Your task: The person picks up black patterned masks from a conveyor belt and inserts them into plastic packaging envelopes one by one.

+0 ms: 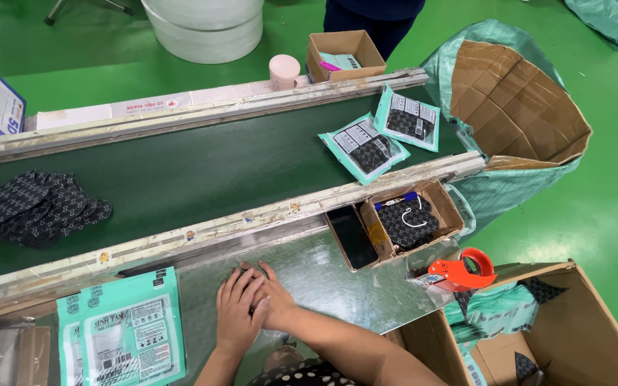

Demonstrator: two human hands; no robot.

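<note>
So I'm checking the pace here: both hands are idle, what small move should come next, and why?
Probably the left hand reaching for the teal printed pouches beside it: both hands rest empty, the right hand overlapping the left, on the steel worktop.

Dark patterned fabric masks (37, 207) lying piled mid-left on the green conveyor belt (202, 168). Two teal sealed mask packets (384, 136) sitting upper centre-right. Orange tape dispenser (463, 270) resting lower right. Black phone (352, 236) lying centre. Pink cylindrical cup (284, 71) standing up top.
</note>
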